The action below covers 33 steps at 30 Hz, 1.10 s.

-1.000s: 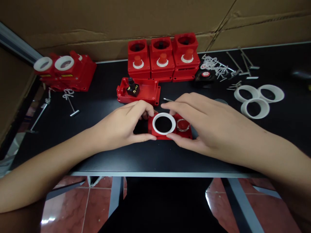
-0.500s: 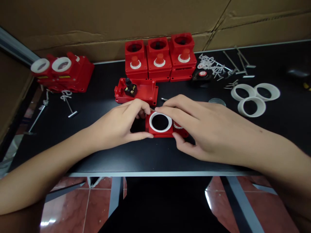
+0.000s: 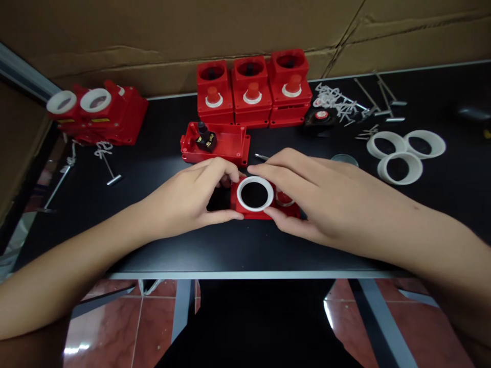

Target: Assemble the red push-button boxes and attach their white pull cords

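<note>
A red housing (image 3: 240,207) lies near the table's front edge, with a white ring (image 3: 255,208) around its round opening. My left hand (image 3: 192,197) grips the housing's left end between thumb and fingers. Over its right part is my right hand (image 3: 314,197), the thumb at the ring's lower right edge and the fingertips by its upper edge. The right palm partly hides a second, smaller round fitting (image 3: 284,198). Just behind the hands sits an open red box half (image 3: 230,145) holding a black switch block (image 3: 206,141).
Three red units (image 3: 251,92) stand along the cardboard wall, and more red units (image 3: 123,115) at the left. White rings (image 3: 400,168), a clear disc (image 3: 345,159), small metal hammers (image 3: 383,97) and white cords (image 3: 332,99) lie to the right. A pointed metal tool (image 3: 261,157) is behind my right hand.
My right thumb has moved up and left from the housing's front edge onto the ring. The right fingertips have shifted slightly. My left hand has barely moved.
</note>
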Each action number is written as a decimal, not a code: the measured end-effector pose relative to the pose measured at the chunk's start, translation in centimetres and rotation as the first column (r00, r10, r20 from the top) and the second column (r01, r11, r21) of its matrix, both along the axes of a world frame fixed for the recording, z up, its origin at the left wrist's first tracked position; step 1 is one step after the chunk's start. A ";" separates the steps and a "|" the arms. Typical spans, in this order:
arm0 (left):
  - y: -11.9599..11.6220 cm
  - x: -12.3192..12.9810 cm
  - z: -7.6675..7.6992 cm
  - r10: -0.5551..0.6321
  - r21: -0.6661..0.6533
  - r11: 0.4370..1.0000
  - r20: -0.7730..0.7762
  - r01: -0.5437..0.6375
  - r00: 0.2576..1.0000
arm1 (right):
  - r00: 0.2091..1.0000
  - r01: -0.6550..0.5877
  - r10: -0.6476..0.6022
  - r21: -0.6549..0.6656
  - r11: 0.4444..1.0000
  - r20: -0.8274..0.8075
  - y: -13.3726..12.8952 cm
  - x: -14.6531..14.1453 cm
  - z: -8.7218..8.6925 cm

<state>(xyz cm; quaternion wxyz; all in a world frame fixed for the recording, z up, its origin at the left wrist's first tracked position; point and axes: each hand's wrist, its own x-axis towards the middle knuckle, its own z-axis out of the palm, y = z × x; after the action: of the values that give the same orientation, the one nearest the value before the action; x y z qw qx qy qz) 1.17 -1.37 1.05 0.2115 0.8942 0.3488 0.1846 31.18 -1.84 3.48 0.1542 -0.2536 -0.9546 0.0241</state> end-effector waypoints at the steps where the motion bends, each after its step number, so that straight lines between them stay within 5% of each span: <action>1: 0.0 0.1 0.0 -0.002 -0.006 1.000 0.005 0.002 1.000 | 1.000 0.001 -0.002 0.019 1.000 0.002 0.0 0.0 0.0; 7: -0.1 0.3 0.0 -0.045 -0.019 0.999 0.027 0.045 0.999 | 1.000 -0.011 0.012 0.083 0.997 -0.010 -0.1 -0.1 -0.5; 17: -0.1 0.2 0.0 -0.069 0.003 0.998 -0.002 0.069 0.998 | 1.000 -0.017 0.018 -0.054 0.998 0.001 -0.2 0.0 -0.1; 33: 0.0 0.2 0.1 -0.100 0.006 0.995 -0.002 0.100 0.995 | 0.999 -0.015 0.015 -0.002 1.000 -0.038 0.0 -0.2 -0.7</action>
<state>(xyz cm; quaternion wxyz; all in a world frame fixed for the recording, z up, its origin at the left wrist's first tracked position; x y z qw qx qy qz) 1.33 -1.38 1.18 0.2177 0.9112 0.3032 0.1742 31.03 -1.85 2.82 0.1720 -0.2462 -0.9533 0.0312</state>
